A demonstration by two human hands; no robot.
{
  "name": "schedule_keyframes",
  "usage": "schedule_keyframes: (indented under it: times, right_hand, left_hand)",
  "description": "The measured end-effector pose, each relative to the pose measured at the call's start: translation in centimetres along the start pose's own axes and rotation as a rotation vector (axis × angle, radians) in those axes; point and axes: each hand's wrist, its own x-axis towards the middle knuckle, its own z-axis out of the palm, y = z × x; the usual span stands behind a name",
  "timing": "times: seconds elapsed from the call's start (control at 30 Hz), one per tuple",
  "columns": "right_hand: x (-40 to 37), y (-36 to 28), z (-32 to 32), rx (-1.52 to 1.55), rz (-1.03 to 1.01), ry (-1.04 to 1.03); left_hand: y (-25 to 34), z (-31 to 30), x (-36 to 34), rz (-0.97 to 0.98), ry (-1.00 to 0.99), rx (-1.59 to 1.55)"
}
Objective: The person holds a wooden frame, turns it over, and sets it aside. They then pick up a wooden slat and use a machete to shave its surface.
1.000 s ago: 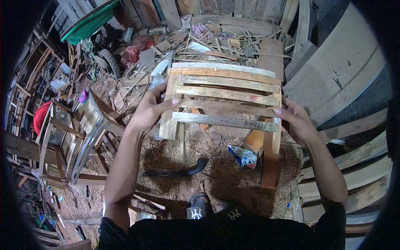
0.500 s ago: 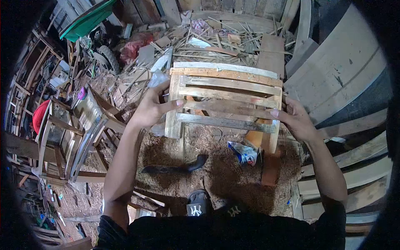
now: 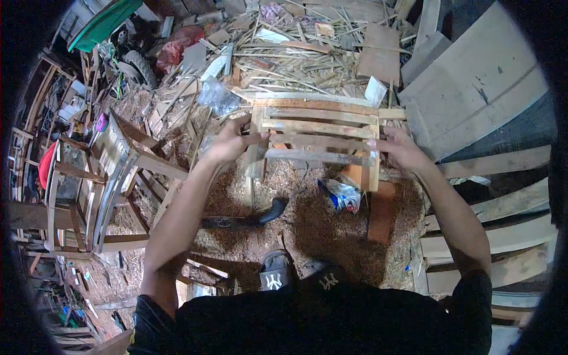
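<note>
Between my hands is a slatted wooden frame point(image 3: 319, 128), held above the ground with several light, slightly curved crosspieces joined to two side pieces. My left hand point(image 3: 232, 143) is closed on its left side piece, thumb on the near face. At the opposite end, my right hand point(image 3: 401, 150) grips the right side piece, with the thumb reaching over its edge. Fingers behind the wood are partly hidden. Below the frame, a dark blade-like tool with a curved handle point(image 3: 272, 213) lies on the sawdust. A blue and white packet point(image 3: 343, 195) lies under the frame's right end.
Scrap wood strips point(image 3: 302, 59) are heaped at the back, near a clear plastic bag point(image 3: 219, 96). Wooden frames point(image 3: 109, 171) stand at left. Curved slats point(image 3: 497, 236) and a large panel point(image 3: 479, 89) stand at right. A reddish-brown board point(image 3: 381, 216) lies on the ground.
The slatted frame has moved lower and farther from me, looking smaller, with both hands still on it. My view has shifted slightly, so the surroundings sit higher in the picture.
</note>
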Motion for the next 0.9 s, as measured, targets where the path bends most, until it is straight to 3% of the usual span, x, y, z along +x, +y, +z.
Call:
schedule_keyframes:
  times: [0.03, 0.23, 0.33, 0.47, 0.67, 0.9]
  right_hand:
    - [-0.4, -0.4, 1.5, 0.295, -0.028, 0.058]
    - [0.9, 1.9, -0.7, 0.16, 0.027, 0.023]
    - [0.7, 1.7, -0.6, 0.302, 0.167, 0.068]
    - [0.6, 1.1, -0.6, 0.281, 0.237, 0.042]
    - [1.5, 2.5, -0.1, 0.323, 0.114, 0.064]
    - [2.1, 1.9, 0.0, 0.288, 0.19, 0.088]
  left_hand:
    - [1.0, 0.5, 0.0, -0.053, -0.004, 0.004]
    - [-0.6, 1.8, 1.9, -0.155, -0.096, -0.194]
    - [-1.6, 2.0, 2.7, -0.12, -0.099, -0.239]
    - [-2.0, 2.0, 3.2, -0.218, -0.143, -0.196]
    - [-3.2, 2.4, 3.6, -0.192, -0.135, -0.363]
    - [-3.2, 2.9, 3.5, -0.298, -0.058, -0.445]
